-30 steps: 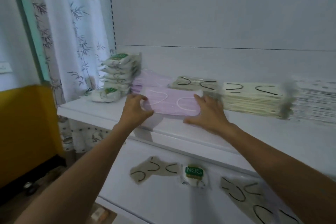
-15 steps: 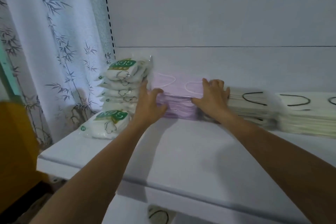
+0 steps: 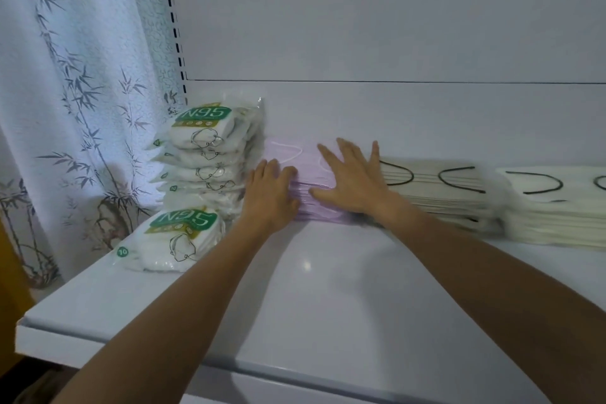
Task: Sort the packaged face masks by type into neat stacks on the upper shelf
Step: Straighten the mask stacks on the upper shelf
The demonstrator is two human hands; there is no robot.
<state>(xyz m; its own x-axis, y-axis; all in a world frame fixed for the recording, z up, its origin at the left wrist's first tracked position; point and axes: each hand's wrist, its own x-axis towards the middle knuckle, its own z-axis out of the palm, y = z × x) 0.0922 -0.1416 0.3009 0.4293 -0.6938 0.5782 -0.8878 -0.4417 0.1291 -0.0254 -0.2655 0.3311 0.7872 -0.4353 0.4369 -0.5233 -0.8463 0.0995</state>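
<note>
1. Purple face masks (image 3: 310, 174) lie as a low stack in the middle of the frame, on the white upper shelf (image 3: 311, 298) and close to its back panel (image 3: 377, 16).
2. The left grip (image 3: 272, 195) presses against the stack's left end with loosely bent fingers that close round nothing.
3. The right grip (image 3: 354, 180) lies flat on top of the stack, fingers spread and straight, with the thumb along the front edge.
4. Just left of the purple stack stands a taller N95 pile (image 3: 210, 154) of white packs with green labels. A single N95 pack (image 3: 180, 239) lies in front of it, towards the lower left.
5. To the right sit a cream stack (image 3: 442, 188) and a second cream stack (image 3: 557, 210), both with black ear loops and both blurred.
6. The shelf surface is glossy and shows a small glint of light.
7. The back panel is plain pale grey with one horizontal seam.
8. A slotted upright (image 3: 170, 10) runs down the upper left, and a bamboo-print curtain (image 3: 65, 108) hangs along the left side.
</note>
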